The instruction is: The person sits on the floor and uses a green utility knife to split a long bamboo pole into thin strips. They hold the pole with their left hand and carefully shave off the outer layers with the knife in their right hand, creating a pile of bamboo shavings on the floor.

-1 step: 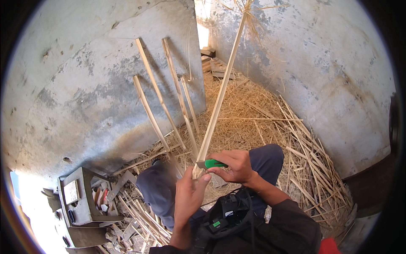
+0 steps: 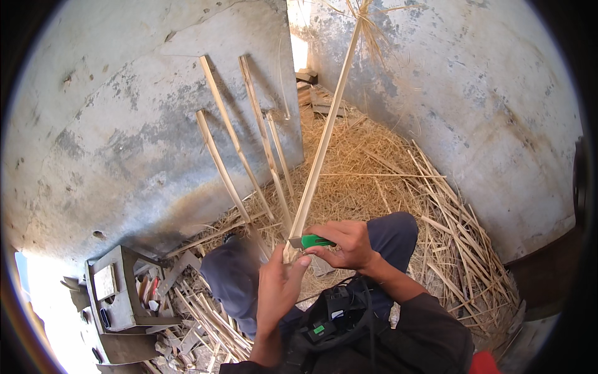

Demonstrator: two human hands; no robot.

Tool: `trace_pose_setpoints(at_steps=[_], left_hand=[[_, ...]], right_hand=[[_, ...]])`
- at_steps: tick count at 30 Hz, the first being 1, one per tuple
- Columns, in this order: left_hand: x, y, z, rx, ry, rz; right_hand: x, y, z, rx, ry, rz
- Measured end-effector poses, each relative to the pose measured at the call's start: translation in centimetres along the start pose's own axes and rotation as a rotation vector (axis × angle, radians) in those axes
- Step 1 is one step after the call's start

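My left hand [image 2: 278, 288] is closed round the near end of a long, pale wooden strip [image 2: 325, 134]. The strip slants up and away to the far wall, where thin curled shavings [image 2: 369, 30] fan out at its top. In my right hand [image 2: 352, 245] is a green-handled utility knife [image 2: 316, 241]. Its blade lies across the strip just beyond my left fingers. My left thumb rests close to the blade. The strip's lowest end is partly hidden by my left hand.
Several wooden sticks [image 2: 225, 121] lean against the left wall. Straw-like shavings [image 2: 367, 165] cover the floor between my knees and the walls. Long thin strips [image 2: 461, 249] are piled at the right. A grey open box [image 2: 128, 318] with tools stands at the lower left. A black bag [image 2: 333, 318] sits at my lap.
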State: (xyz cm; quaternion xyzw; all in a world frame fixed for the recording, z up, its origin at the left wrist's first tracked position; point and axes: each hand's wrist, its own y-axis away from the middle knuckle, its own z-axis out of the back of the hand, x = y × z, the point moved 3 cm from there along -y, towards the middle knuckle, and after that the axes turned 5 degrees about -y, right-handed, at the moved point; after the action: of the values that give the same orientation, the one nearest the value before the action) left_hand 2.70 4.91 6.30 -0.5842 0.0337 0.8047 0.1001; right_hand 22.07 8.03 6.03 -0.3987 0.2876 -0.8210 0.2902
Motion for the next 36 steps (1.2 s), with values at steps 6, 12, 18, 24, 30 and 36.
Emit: trace_pose_setpoints(at_steps=[6, 12, 18, 24, 30, 36], left_hand=[[-1.1, -0.2, -0.2, -0.069, -0.063, 0.006], [-0.7, -0.2, -0.2, -0.098, -0.091, -0.006], [-0.8, -0.2, -0.3, -0.111, -0.12, -0.022], [0.1, 0.0, -0.4, -0.125, -0.163, -0.047], [0.1, 0.4, -0.4, -0.15, -0.174, -0.036], [0.0, 0.6, -0.3, -0.148, -0.207, -0.002]], right_hand=[[0.1, 0.1, 0.2, 0.043, 0.034, 0.007], [0.7, -0.5, 0.6, 0.02, 0.054, -0.005], [0.7, -0.8, 0.8, 0.012, 0.094, -0.019], [0.2, -0.6, 0.7, -0.008, 0.12, -0.002], [0.0, -0.9, 0.4, -0.08, 0.124, 0.001], [0.4, -1.1, 0.8, -0.016, 0.136, -0.035]])
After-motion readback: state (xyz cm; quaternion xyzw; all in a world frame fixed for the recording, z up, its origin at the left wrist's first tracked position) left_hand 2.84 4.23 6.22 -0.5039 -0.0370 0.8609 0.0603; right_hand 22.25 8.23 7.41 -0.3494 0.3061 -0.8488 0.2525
